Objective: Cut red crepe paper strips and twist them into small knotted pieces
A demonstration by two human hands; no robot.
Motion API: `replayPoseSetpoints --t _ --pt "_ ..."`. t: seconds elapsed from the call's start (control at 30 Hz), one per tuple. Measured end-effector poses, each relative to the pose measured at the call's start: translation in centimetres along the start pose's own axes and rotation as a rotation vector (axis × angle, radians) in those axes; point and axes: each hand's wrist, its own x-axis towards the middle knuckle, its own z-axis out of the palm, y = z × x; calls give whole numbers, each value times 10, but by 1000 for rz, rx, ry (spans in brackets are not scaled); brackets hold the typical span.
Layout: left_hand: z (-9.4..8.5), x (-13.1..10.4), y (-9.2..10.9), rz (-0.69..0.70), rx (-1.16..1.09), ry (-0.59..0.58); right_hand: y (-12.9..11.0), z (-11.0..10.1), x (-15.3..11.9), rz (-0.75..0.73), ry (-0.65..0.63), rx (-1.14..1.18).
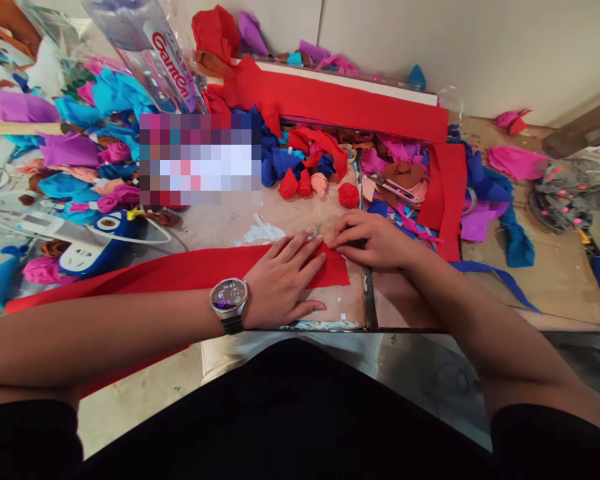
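A long red fabric strip (145, 277) lies along the table's front edge, its right end near the middle. My left hand (287, 277), with a round watch (229, 295) on the wrist, rests flat on the strip near that end, fingers spread. At the strip's upper right corner is my right hand (367, 240), its fingers bent and thumb and fingertips close together at the cloth edge. Whatever lies between those fingertips is too small to make out. Small red rolled pieces (349, 195) sit just beyond my hands.
Behind lie a folded red cloth (340, 100), a cutter (395, 187) and blue scraps. A large plastic bottle (150, 53), a blue-and-white power strip (97, 245) with cables, and heaped coloured fabric pieces (70, 150) occupy the left. A blue ribbon (505, 277) lies right.
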Motion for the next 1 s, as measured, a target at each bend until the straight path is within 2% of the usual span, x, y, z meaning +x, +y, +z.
replayPoseSetpoints --t 0.77,1.0 --pt "-1 0 2 0 20 32 -5 0 2 9 -9 -1" --pt "-1 0 2 9 26 32 1 1 1 3 -22 -4"
